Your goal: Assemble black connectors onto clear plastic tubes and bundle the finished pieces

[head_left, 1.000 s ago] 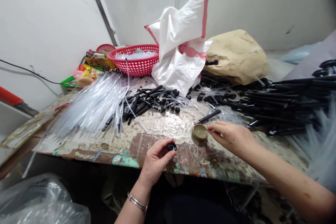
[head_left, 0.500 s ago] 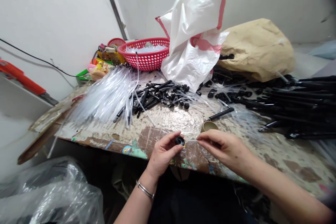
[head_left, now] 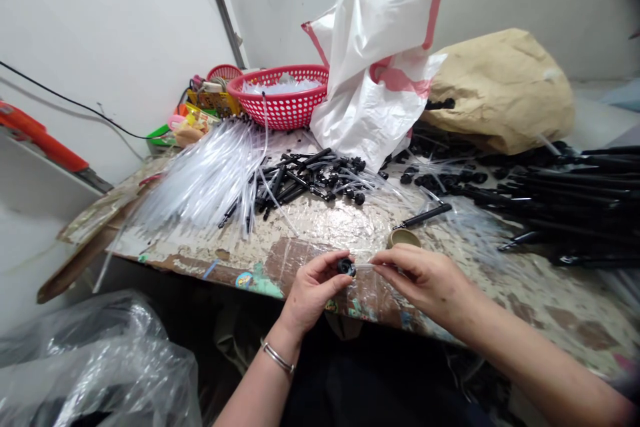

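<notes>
We take the small bowl (head_left: 404,238) as our landmark; it sits on the worn table (head_left: 325,227), its near side partly hidden by our right hand (head_left: 433,280). That hand is nearly closed at the fingertips, thumb and forefinger pinching a thin clear stick (head_left: 365,266) that points leftward, away from the bowl. Our left hand (head_left: 313,288), a silver bracelet (head_left: 277,355) on its wrist, is to the left of the bowl and a little nearer to us. Its fingers are half curled, with thumb and fingertips gripping a small black round part (head_left: 345,267). The stick's far end reaches right up to this part — whether the two touch, we cannot tell.

Just behind the bowl lies a black rod (head_left: 425,216), set at a slant. Behind the bowl and to its left we have a jumbled heap of black pieces (head_left: 305,180), and farther left a spread bundle of clear tubes (head_left: 200,177). The red basket (head_left: 280,107) is well behind the bowl, also leftward, with a white sack (head_left: 370,80) beside it. Behind and to the right of the bowl rest a brown paper bag (head_left: 500,93) and — nearer to us — a stack of black rods (head_left: 575,197).
</notes>
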Demonstrator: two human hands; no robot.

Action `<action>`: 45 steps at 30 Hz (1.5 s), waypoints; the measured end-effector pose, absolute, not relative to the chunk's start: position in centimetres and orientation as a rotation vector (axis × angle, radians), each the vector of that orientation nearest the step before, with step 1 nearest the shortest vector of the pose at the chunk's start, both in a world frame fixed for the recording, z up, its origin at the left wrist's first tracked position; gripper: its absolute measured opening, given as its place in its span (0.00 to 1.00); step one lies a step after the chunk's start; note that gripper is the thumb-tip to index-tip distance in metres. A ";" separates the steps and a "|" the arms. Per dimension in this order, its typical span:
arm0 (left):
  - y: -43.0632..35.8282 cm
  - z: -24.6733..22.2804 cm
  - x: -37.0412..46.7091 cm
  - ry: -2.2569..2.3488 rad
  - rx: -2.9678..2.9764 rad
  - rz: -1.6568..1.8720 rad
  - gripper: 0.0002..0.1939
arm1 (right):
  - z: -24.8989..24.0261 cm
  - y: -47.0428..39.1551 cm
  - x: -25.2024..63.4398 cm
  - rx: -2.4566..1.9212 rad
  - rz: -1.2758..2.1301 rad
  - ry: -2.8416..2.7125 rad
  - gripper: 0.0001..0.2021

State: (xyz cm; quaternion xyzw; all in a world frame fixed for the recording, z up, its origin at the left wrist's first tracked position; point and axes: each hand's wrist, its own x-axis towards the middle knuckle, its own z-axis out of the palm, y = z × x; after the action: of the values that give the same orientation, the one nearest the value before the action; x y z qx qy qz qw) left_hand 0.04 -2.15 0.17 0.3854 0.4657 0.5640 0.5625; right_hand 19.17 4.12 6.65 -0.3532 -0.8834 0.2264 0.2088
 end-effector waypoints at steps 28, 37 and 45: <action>-1.5 0.4 -0.1 0.904 0.435 1.517 0.14 | 4.9 3.4 17.6 -1.072 0.961 -2.153 0.10; -1.8 0.3 0.0 0.882 0.497 1.447 0.14 | 4.4 3.7 17.2 -1.095 0.898 -2.172 0.09; -1.8 0.5 0.1 0.872 0.514 1.433 0.13 | 4.6 3.4 17.3 -1.091 0.926 -2.165 0.09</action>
State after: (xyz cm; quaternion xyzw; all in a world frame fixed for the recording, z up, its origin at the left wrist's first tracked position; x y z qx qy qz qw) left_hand 0.05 -1.80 0.54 0.2254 0.3824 0.6281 0.6391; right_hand 17.27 3.45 4.65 -0.4050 -0.8031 0.3437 0.2699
